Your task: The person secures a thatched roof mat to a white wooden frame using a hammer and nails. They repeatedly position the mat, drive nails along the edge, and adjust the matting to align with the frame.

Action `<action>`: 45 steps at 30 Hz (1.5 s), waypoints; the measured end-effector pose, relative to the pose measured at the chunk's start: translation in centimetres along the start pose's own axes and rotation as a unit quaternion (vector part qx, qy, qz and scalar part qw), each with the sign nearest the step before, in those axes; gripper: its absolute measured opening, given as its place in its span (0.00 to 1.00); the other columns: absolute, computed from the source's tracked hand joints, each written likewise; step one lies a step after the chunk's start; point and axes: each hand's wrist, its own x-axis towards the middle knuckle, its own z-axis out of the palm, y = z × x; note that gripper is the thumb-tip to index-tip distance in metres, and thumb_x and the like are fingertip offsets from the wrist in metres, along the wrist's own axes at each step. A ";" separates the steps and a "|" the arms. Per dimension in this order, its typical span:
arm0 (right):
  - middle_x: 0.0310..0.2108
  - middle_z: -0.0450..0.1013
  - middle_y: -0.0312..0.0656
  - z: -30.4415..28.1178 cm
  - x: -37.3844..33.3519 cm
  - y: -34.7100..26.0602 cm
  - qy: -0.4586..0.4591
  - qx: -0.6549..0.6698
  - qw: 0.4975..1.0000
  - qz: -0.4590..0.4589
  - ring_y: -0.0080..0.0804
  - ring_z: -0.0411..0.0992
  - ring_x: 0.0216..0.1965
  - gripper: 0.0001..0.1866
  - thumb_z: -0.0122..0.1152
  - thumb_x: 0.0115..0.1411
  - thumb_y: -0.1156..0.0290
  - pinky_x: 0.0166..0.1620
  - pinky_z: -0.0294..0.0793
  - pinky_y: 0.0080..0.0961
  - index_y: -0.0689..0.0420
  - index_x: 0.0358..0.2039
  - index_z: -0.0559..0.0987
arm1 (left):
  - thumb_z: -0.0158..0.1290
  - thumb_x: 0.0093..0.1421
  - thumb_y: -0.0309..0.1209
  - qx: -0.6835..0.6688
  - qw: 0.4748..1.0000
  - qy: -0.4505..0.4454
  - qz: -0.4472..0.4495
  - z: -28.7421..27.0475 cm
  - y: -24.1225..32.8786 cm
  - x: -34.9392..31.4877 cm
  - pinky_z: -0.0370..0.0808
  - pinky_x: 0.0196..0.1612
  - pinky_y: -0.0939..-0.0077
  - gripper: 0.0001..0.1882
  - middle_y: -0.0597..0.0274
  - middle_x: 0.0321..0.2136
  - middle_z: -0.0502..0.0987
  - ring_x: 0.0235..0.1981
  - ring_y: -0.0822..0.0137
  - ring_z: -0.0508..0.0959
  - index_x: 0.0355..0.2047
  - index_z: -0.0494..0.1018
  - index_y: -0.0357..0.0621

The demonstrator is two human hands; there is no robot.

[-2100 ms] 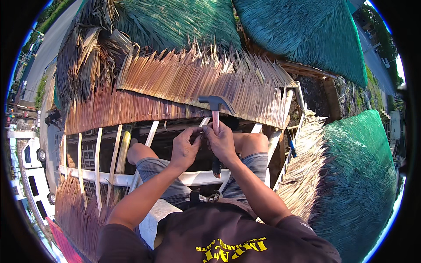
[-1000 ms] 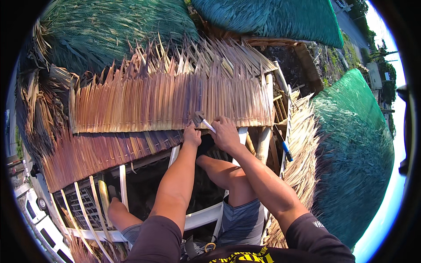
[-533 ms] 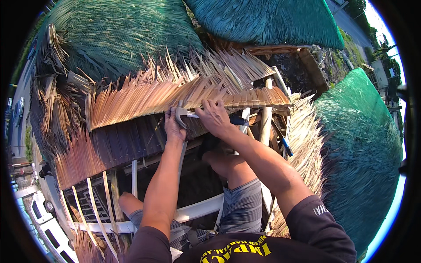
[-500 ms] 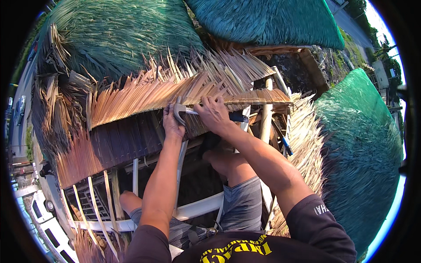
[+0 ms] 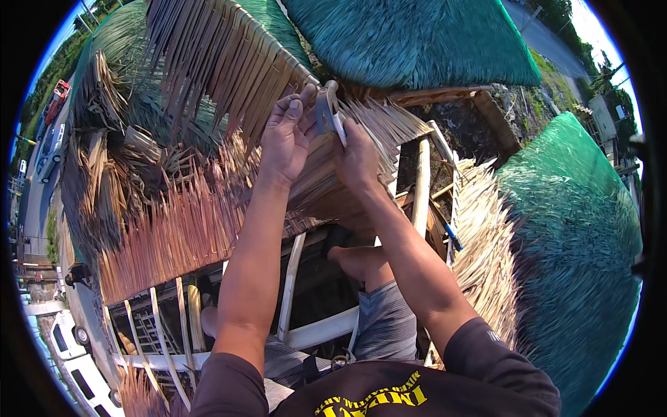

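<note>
A long palm-leaf thatch panel (image 5: 226, 59) stands raised, slanting from the upper left down behind my hands. My left hand (image 5: 288, 139) is closed at the panel's stiff upper edge, thumb up, its fingers curled and partly hidden. In my right hand (image 5: 356, 156) is a claw hammer, gripped by its handle. The hammer's metal head (image 5: 325, 108) points up beside my left fingers. Below lies a fixed row of reddish-brown thatch (image 5: 174, 240) over the pale roof poles (image 5: 290, 285).
Green-netted thatched roofs (image 5: 410, 42) rise ahead and at the right (image 5: 570, 243). Dry straw-coloured thatch (image 5: 483, 257) borders my right side, near a blue-handled tool (image 5: 454, 238). Open gaps show between the poles under my legs. A white vehicle (image 5: 80, 361) stands far below left.
Both hands have moved up and away from me. The thatch panel has swung from lying nearly level to a raised slant. The hammer has turned from lying sideways to head-up.
</note>
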 end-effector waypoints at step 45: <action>0.28 0.77 0.57 4.8 -12.0 32.0 -0.359 -0.145 0.849 0.358 0.49 0.79 0.33 0.20 0.56 0.66 0.56 0.38 0.76 0.43 0.63 0.34 0.78 | 0.53 0.70 0.29 0.193 0.859 0.427 -0.205 -38.7 -25.2 -15.4 0.78 0.39 0.77 0.05 0.68 0.40 0.71 0.39 0.73 0.72 0.44 0.69 0.50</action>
